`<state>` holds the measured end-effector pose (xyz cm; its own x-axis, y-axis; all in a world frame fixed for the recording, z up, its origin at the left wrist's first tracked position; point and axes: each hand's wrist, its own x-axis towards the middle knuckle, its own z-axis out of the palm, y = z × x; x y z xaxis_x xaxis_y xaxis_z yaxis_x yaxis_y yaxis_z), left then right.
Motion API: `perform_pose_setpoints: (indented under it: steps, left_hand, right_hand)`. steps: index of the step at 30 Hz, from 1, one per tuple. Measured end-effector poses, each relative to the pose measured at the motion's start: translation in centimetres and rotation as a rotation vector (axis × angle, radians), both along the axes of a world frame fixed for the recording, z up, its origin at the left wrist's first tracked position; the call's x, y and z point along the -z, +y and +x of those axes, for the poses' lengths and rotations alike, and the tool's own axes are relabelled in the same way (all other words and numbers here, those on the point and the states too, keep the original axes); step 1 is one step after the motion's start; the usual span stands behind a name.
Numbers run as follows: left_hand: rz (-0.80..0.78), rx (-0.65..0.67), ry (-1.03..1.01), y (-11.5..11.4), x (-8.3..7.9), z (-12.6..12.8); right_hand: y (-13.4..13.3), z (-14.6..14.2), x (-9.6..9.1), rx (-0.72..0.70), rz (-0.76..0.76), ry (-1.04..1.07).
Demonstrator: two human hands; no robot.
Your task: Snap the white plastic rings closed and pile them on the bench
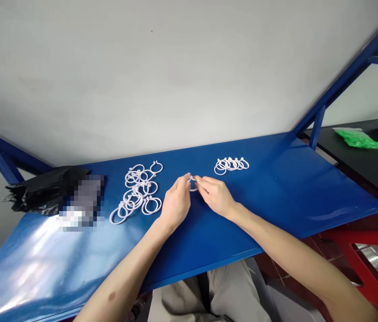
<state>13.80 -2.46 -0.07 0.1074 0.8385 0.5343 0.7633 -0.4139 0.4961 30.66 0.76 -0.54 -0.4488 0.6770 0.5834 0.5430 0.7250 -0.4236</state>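
Left hand (175, 203): fingertips pinch one side of the white ring (193, 184), steadying it just above the desk (276, 197).
Right hand (216, 195): pinches the opposite side, apparently at the clasp.
Loose rings (138, 192): a scattered heap left of the hands, within easy reach.
Stacked rings (231, 164): a neat overlapping row to the right, kept apart from the heap.

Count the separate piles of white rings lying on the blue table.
2. A loose heap lies left of the left hand; a tight row lies beyond the right hand. Both hands also pinch a single ring, partly hidden by fingers.
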Motion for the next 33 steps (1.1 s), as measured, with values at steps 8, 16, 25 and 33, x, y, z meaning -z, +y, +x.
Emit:
perform_pose_setpoints:
  steps: [8,16,25,33]
  left_hand:
    - [-0.041,0.063,0.097,0.6,-0.4,-1.0]
    - [-0.071,-0.307,0.359,3.3,0.3,-4.8]
    - [-0.074,-0.363,0.472,3.3,0.8,-6.0]
    - [-0.108,-0.426,0.498,3.2,0.4,-6.1]
  right_hand:
    - [-0.2,-0.4,-0.5,-0.022,-0.018,-0.137]
    - [3.2,4.7,-3.2,0.469,-0.116,-0.234]
    - [4.7,8.4,-3.4,0.532,-0.243,-0.178]
    - [4.7,8.1,-3.0,0.554,-0.302,-0.244]
